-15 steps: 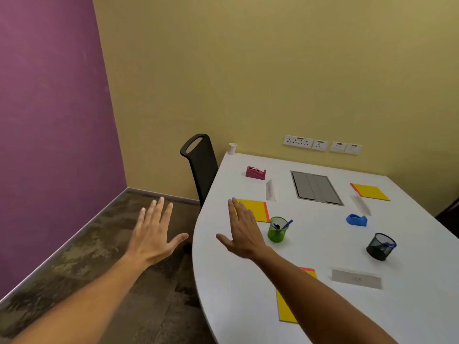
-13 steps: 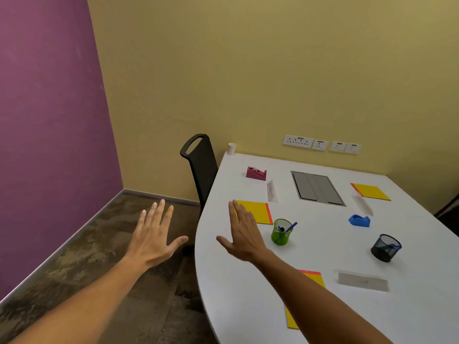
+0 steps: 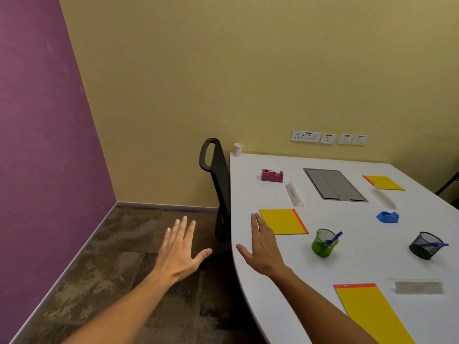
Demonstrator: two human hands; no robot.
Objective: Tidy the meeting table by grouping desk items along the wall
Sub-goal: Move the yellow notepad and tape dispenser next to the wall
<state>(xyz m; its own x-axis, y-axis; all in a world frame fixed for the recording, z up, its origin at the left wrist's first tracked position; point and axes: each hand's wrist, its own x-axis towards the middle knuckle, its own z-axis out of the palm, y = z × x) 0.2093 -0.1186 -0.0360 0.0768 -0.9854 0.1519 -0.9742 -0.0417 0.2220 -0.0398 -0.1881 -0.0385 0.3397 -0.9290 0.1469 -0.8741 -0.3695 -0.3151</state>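
I judge the tidying barely begun: nothing I can see is gathered against the yellow wall except a paper cup at the table's far left corner. My left hand hovers flat and empty over the floor, fingers spread, off the white table. My right hand is likewise flat and empty, above the table's left edge. From it, the nearest yellow notepad lies at one o'clock, just beside the fingertips; the maroon tape dispenser at twelve, well apart; the green pen cup at three, near. Further right, the blue tape dispenser and the black mesh pen cup sit scattered, with a second notepad at five o'clock.
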